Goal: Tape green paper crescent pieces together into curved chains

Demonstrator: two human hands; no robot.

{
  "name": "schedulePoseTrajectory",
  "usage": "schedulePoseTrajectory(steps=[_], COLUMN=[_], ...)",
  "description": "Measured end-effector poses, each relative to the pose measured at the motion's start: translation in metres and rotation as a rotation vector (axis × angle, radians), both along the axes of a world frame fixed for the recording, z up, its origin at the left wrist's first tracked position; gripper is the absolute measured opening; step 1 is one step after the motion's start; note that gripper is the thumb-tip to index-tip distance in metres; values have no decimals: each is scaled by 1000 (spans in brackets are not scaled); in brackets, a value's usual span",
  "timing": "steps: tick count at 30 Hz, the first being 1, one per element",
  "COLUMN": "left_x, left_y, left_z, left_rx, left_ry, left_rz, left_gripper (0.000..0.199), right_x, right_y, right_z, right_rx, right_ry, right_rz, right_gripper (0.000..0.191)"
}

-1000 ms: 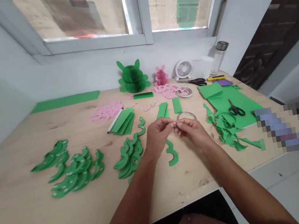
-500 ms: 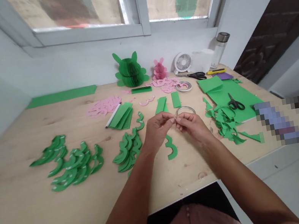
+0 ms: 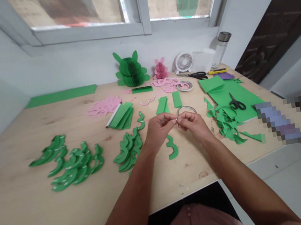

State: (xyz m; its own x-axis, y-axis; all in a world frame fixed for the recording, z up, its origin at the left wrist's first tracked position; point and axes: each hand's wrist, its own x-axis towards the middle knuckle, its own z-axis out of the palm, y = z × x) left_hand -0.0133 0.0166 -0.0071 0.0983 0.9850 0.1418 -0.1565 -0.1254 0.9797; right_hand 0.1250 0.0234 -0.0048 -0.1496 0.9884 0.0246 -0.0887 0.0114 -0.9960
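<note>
My left hand (image 3: 160,128) and my right hand (image 3: 193,124) meet over the table, thumbs and forefingers pinched together. A tiny whitish bit, like a piece of tape (image 3: 176,120), shows between the fingertips; its full shape is hidden. Just behind the right hand lies a tape roll (image 3: 185,108). Below the hands is a wavy green paper cutout (image 3: 172,150), its upper end partly covered. To the left sits a pile of similar green cutouts (image 3: 128,153). Farther left, another group of green cutouts (image 3: 75,164) carries small white patches.
Green scraps (image 3: 228,126) and black scissors (image 3: 236,102) lie right, by green sheets (image 3: 240,92). Folded green paper (image 3: 123,116) and pink cutouts (image 3: 105,106) lie behind. Along the wall stand a green paper figure (image 3: 131,71), a pink one (image 3: 161,70), a fan (image 3: 184,62) and a bottle (image 3: 221,49).
Both hands stay pinched together in almost the same place. The whole view has shifted very slightly; nothing on the table has visibly moved.
</note>
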Motion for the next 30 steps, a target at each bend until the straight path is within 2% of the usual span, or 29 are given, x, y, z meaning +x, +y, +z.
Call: schedulePoseTrajectory(steps=[6, 12, 23, 30], left_x=[-1, -5, -10, -12], left_y=[-1, -1, 1, -2], left_z=[1, 5, 1, 9], left_rx=[-10, -2, 134, 252], left_ry=[-4, -21, 139, 271], left_rz=[-17, -97, -76, 1], left_gripper=[10, 15, 17, 9], right_x=[-1, 0, 6, 8], right_y=[-1, -1, -3, -3], right_z=[1, 4, 4, 6], right_rx=[-10, -103, -300, -390], right_ry=[11, 108, 306, 347], right_rz=[-1, 43, 187, 245], right_gripper=[13, 15, 18, 19])
